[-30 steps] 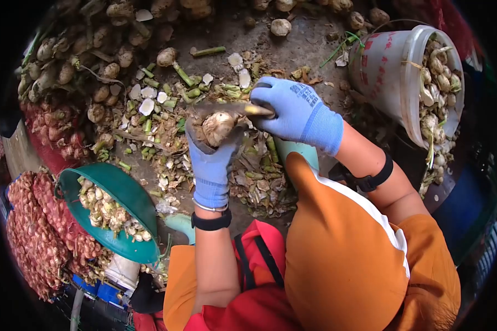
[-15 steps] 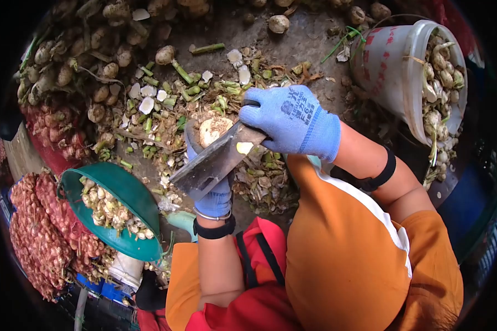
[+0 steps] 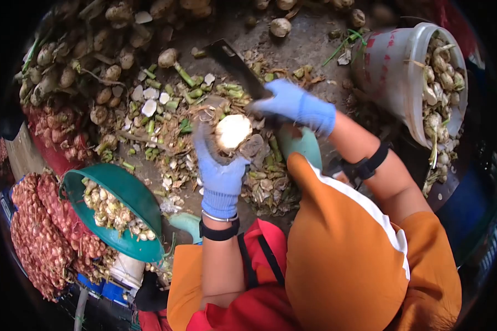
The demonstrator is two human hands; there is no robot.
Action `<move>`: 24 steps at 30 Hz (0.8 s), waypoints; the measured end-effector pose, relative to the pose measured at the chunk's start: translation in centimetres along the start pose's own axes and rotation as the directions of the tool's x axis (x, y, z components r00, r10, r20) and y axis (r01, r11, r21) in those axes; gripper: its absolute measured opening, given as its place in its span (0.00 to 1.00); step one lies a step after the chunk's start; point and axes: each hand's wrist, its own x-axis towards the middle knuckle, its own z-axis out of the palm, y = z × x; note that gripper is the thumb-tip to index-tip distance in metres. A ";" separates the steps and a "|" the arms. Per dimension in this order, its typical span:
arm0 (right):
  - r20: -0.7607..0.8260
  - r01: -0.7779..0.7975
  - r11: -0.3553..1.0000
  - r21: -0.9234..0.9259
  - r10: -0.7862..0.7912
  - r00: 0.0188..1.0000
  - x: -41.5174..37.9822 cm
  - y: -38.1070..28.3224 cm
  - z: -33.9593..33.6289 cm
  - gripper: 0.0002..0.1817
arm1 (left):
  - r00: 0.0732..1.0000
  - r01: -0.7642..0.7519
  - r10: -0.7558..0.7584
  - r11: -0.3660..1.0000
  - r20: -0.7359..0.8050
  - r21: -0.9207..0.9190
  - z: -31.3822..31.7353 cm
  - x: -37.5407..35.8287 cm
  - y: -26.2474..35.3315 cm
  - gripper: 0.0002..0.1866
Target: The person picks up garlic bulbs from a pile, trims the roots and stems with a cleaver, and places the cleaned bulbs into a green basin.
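Note:
In the head view my left hand point(image 3: 222, 175), in a blue knitted glove, cups a round root vegetable point(image 3: 233, 132) from below. A bright white cut face on it points upward. My right hand point(image 3: 301, 106), gloved the same way, is closed round the handle of a cleaver point(image 3: 240, 71). The dark blade points up and left, apart from the vegetable, and is slightly blurred. Trimmings point(image 3: 174, 118) of green stalk, pale slices and dry peel lie on the ground around my hands.
Untrimmed vegetables point(image 3: 113, 71) are heaped at the upper left. A green basin point(image 3: 141, 198) of pale pieces tilts at lower left, beside red net bags point(image 3: 41, 231). A whitish bucket point(image 3: 389, 71) of pale bulbs leans at right. An orange hat point(image 3: 342, 248) fills the lower middle.
The cleaver has swung up and away from the vegetable, its blade now pointing to the upper left. The vegetable's white cut face is now exposed, and my left hand shows more fully.

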 end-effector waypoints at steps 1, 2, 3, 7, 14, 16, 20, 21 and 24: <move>-0.005 0.134 0.983 0.124 -0.134 0.991 0.4 0.4 0.9 0.20 | 0.996 -0.090 0.084 0.973 0.040 0.213 -0.3 0.7 -0.6 0.54; -0.021 0.260 0.932 0.252 -0.263 0.964 0.8 0.6 2.0 0.20 | 0.991 -0.131 0.116 0.938 0.066 0.321 -0.5 0.7 -1.1 0.53; 0.016 0.165 0.965 0.204 -0.172 0.985 0.9 1.0 1.8 0.17 | 0.985 -0.173 0.147 0.890 0.093 0.423 -0.8 0.7 -1.7 0.53; -0.036 0.604 0.677 -0.421 -0.678 0.734 -1.6 -2.2 2.1 0.15 | 0.966 0.201 -0.245 0.912 -0.084 -0.358 -0.9 -0.3 -1.2 0.29; -0.300 0.156 0.690 -0.707 -0.492 0.817 2.1 3.1 -5.0 0.15 | 0.999 -0.027 0.036 0.503 -0.010 -0.864 -10.7 1.2 3.8 0.24; -0.375 0.194 0.608 -0.770 -0.677 0.634 2.7 2.0 -6.9 0.13 | 0.944 0.130 0.312 -0.054 0.107 -0.990 -15.3 0.6 3.0 0.19; -0.254 -0.041 0.273 -0.961 -0.815 0.520 8.7 2.9 -9.2 0.14 | 0.982 0.108 0.109 0.330 0.151 -0.938 -10.9 2.1 1.9 0.26; -0.277 -0.131 0.248 -0.960 -0.757 0.592 9.4 3.1 -9.0 0.14 | 0.992 0.111 0.002 0.473 0.127 -0.874 -9.1 2.4 1.4 0.30; -0.262 0.198 0.889 -0.414 -0.325 0.909 6.5 -0.1 -6.6 0.15 | 0.994 0.108 -0.097 0.815 0.050 -0.570 -3.5 2.1 0.5 0.39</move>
